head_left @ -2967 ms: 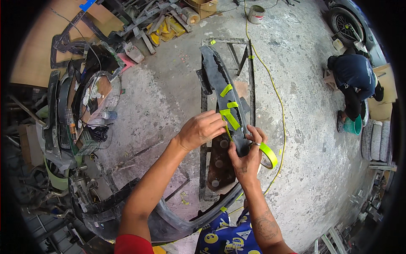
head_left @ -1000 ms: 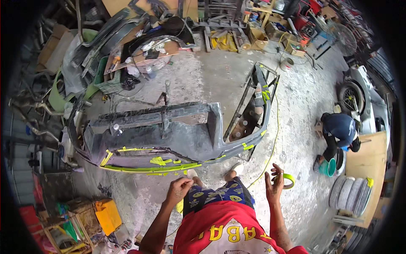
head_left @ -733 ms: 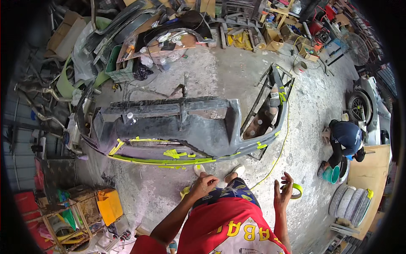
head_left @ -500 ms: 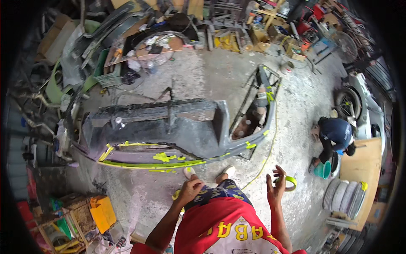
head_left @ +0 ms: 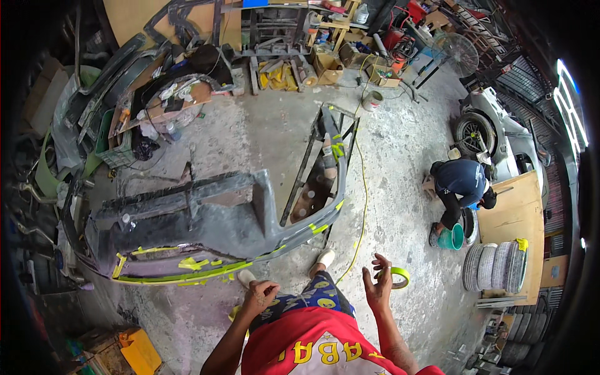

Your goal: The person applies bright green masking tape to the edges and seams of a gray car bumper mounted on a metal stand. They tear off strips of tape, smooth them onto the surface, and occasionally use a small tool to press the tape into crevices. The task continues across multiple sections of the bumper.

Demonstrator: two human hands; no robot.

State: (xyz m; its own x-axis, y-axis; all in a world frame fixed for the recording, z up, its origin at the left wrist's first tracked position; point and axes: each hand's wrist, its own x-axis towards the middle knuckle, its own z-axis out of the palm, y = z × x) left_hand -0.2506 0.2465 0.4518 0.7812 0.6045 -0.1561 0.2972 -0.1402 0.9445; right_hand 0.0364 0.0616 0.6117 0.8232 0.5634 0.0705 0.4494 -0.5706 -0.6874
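Observation:
My right hand [head_left: 377,289] is raised at my right side with a roll of yellow-green masking tape [head_left: 404,279] at its fingers. The thumb stands apart from the curled fingers, and the exact grip on the roll is partly hidden. My left hand [head_left: 259,296] is in front of my left thigh, fingertips drawn together in a pinch. Whatever sits between those fingertips is too small to make out. In front of me lies a large dark grey car bumper [head_left: 187,224], with strips of yellow-green tape [head_left: 181,275] along its near edge. Neither hand touches the bumper.
A co-worker [head_left: 459,182] bends over a green bucket [head_left: 450,237] at the right. Stacked tires [head_left: 494,267] stand by a wooden board [head_left: 524,215]. A yellow hose or cord [head_left: 364,194] runs over the concrete floor. Car parts and clutter [head_left: 134,87] fill the far left.
My view has turned rightward and up, so the bumper appears farther left and lower. Both hands appear farther left and lower; the tape roll has moved along with my right hand.

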